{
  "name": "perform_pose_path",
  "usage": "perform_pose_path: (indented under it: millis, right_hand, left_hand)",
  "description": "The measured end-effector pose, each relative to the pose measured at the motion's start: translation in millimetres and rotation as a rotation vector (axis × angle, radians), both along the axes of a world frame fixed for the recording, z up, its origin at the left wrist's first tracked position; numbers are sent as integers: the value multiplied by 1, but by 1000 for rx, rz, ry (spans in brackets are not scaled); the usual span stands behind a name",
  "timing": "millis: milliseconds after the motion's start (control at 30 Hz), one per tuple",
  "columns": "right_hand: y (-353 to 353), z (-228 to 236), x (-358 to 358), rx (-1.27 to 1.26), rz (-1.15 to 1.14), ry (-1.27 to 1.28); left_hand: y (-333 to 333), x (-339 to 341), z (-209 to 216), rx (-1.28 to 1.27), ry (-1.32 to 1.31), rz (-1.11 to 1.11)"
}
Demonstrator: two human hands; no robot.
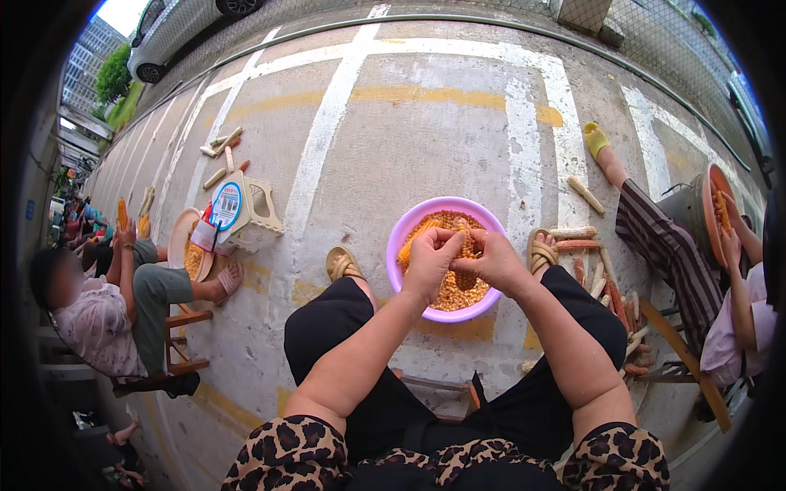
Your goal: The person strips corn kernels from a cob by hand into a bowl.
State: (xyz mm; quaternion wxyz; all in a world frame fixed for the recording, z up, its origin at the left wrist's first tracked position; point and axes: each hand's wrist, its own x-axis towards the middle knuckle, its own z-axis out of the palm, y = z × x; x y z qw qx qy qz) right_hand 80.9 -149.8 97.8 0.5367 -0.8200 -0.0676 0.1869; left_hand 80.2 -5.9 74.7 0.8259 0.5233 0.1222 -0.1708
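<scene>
Corn cob (466,281), one: held between the fingertips of both hands, over a purple basin (395,254), lower part showing beneath the thumbs. Left hand (433,260): thumb and forefinger pinched together at the cob's left side. Right hand (496,263): clamped on the cob's right side, fingers partly hidden.

Basin contents: loose yellow kernels (458,300); second ear (404,254) by the left wall.

Surface: grey concrete (426,155), painted with white and yellow lines. To the right: stripped cobs (575,245), scattered and heaped. To the left: cream plastic stool (268,206).

Surroundings: co-worker (102,327) seated at left; another co-worker (741,319) at right, beside an orange basin (711,221); chain-link fence (524,18) and parked car (176,37) beyond.
</scene>
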Motion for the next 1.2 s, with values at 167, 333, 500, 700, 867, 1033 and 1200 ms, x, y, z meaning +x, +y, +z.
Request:
perform_pose_path:
  millis: [167, 333, 500, 700, 867, 1033, 1200]
  right_hand:
    - [6, -3, -4, -59, -85, -85]
    - [16, 2, -10, -271, -103, -203]
    - [0, -6, -5, 79, -103, -33]
    - [-5, 1, 1, 251, -183, 251]
    - [-4, -1, -1, 414, -249, 297]
    - [9, 4, -5, 502, -220, 243]
    - [-1, 9, 8, 230, -234, 151]
  left_hand:
    - [-9, -4, -4, 170, -129, 78]
    - [-13, -5, -17, 333, -174, 147]
    - [-16, -2, -8, 82, -39, 155]
    - [0, -8, -25, 135, 224, -25]
    - [-5, -7, -2, 178, 268, -161]
    - [-1, -7, 11, -26, 181, -190]
    - [4, -3, 26, -68, 129, -76]
